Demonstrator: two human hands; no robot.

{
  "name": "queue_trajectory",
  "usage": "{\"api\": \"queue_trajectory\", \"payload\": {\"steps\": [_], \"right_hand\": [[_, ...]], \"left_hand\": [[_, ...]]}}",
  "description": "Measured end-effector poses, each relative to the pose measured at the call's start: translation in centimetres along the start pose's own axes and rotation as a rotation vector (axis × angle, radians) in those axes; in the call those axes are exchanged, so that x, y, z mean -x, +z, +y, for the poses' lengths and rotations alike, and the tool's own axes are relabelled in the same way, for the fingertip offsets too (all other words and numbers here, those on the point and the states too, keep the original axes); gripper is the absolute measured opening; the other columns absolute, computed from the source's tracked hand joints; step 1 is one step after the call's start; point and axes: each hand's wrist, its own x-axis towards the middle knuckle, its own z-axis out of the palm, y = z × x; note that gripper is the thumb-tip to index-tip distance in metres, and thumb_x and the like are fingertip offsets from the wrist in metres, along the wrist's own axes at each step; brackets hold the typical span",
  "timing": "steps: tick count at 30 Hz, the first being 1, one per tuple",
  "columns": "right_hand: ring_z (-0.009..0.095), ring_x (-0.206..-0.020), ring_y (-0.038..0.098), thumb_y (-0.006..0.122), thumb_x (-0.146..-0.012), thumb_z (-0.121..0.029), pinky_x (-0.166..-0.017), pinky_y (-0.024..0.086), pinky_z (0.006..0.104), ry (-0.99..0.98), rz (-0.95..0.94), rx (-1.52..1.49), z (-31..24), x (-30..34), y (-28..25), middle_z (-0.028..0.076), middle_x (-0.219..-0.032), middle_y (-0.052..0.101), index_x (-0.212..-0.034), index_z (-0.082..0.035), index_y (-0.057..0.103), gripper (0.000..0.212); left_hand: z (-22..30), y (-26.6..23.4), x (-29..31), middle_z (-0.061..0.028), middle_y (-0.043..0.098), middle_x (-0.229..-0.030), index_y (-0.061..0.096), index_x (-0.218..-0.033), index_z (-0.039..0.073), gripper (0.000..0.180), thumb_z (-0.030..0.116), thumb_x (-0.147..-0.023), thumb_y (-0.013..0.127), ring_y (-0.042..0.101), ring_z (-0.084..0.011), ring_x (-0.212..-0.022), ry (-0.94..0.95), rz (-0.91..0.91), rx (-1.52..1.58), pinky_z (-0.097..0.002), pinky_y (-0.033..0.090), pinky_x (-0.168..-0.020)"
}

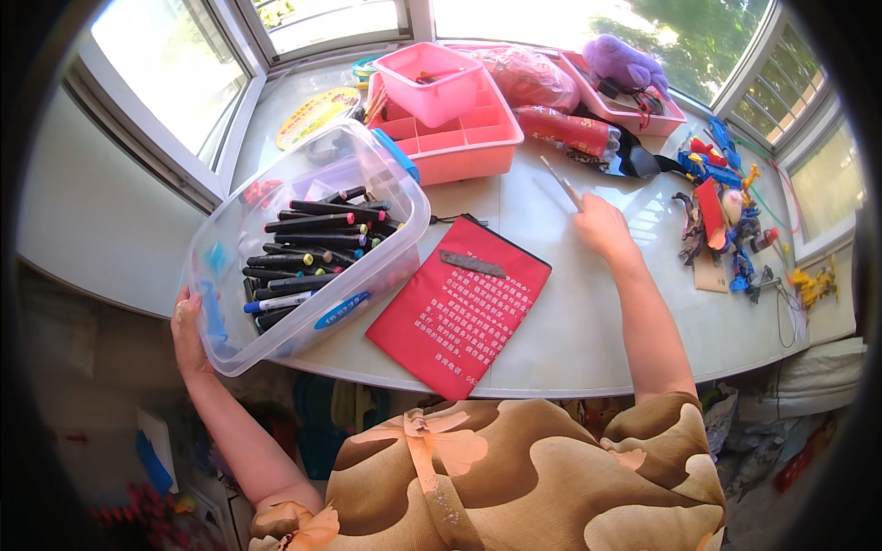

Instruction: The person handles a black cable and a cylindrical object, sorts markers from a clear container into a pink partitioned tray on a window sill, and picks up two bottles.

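Note:
My left hand (186, 338) grips the near left side of a clear plastic bin (404, 266) with a blue clip handle. The bin is tilted at the table's front left edge. Inside it lie many black markers (317, 225) with coloured ends and a blue-and-white pen (280, 301). My right hand (602, 228) is closed round a slim pale stick-like thing (560, 182), perhaps a pen, whose exact kind I cannot make out. Between the hands a red zip pouch (450, 321) with white print lies flat, with a short dark grey strip (472, 264) on top.
A pink divided box (469, 156) stands at the back, bearing a smaller pink basket (427, 87). Behind my right hand are a red wrapped bundle (570, 130) and a pink tray (657, 122) with a purple plush toy (625, 64). Toy figures (721, 211) crowd the right side. Windows frame the table.

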Motion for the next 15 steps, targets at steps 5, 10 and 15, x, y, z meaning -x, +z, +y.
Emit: {"api": "queue_trajectory", "payload": {"steps": [5, 10, 15], "right_hand": [[0.039, -0.080, 0.061, 0.051, -0.080, -0.016, -0.074, 0.049, 0.0450, -0.133, 0.092, -0.380, -0.9, 3.8, -1.0, 0.021, -0.083, 0.065, -0.092, -0.001, 0.060, 0.021], [0.033, -0.082, 0.064, 0.067, -0.070, -0.048, -0.073, 0.050, 0.0410, -0.147, -0.290, -0.127, -7.6, 6.7, -2.1, 0.018, -0.083, 0.067, -0.087, -0.004, 0.069, 0.047], [0.033, -0.077, 0.062, 0.070, -0.075, -0.033, -0.070, 0.048, 0.0403, -0.108, -0.267, -0.425, -5.3, 7.3, 0.8, 0.018, -0.081, 0.065, -0.084, -0.004, 0.064, 0.031]], "left_hand": [[-0.7, -0.3, -0.8, -0.0085, 0.059, -0.106, 0.044, -0.130, -0.004, 0.056, 0.028, -0.086, 0.060, 0.056, -0.0137, -0.093, 0.063, -0.024, -0.020, -0.0272, 0.045, -0.082], [-0.7, 0.0, -0.3, -0.0076, 0.060, -0.104, 0.045, -0.129, -0.003, 0.054, 0.029, -0.087, 0.059, 0.056, -0.0138, -0.092, 0.048, 0.026, 0.023, -0.0268, 0.045, -0.080], [-0.4, -0.1, -0.6, -0.0067, 0.060, -0.100, 0.048, -0.127, 0.000, 0.053, 0.033, -0.087, 0.057, 0.055, -0.0124, -0.083, 0.045, -0.023, -0.032, -0.0254, 0.044, -0.072]]}}
